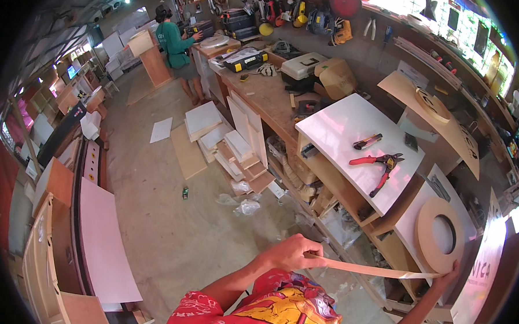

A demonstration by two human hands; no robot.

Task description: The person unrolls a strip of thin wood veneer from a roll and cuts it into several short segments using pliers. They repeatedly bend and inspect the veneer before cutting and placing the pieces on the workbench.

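In the head view, could perhaps kink or twist the tan edge-banding strip [374,266] by pulling unevenly, holding it stretched toward the large roll [424,236], with left hand [292,253] closed around one end and right hand [448,275] farther along, its closure impossible to tell.

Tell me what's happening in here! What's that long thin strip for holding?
Someone in a red patterned shirt is holding a thin tan strip stretched sideways. The left hand pinches one end, and the right hand is at the other, by a big tan roll. Red-handled pliers lie unused on a white board. Farther back, another person in green stands by the workbench.
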